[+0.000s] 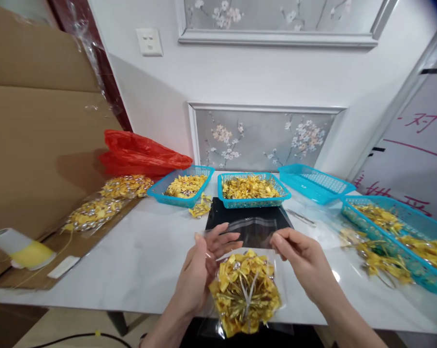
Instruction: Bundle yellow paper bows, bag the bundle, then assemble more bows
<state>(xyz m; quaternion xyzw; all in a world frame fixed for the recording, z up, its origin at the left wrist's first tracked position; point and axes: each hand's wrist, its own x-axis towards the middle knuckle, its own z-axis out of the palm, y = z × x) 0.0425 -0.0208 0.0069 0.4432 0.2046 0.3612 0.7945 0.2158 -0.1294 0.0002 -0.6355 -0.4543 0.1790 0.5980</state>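
Closest thing is a gold ribbon bundle [245, 299] with a pale tie, sitting in a clear bag [253, 227] over the near edge of the worktop [142, 275]. Left hand [196, 268] is loosely spread, fingers half curled, cradling the bag's left side; right hand [303, 258] has thumb and fingertips pinched on its upper right corner. My worry: the left's grip looks pretty slack, so if that pinch slips, the whole lot could tip off the edge. Tugging hard on one corner might also wrinkle or split the thin plastic, and puffy petals could get squashed.

The worktop's pale and marbled, kinda shiny, with a black mat [218, 212] under the middle. Farther back there's a blue basket [254, 203] of gold pieces, a crumpled red plastic bag [142, 152] off left, then a white wall [269, 77] with framed blossom panels [260, 137].
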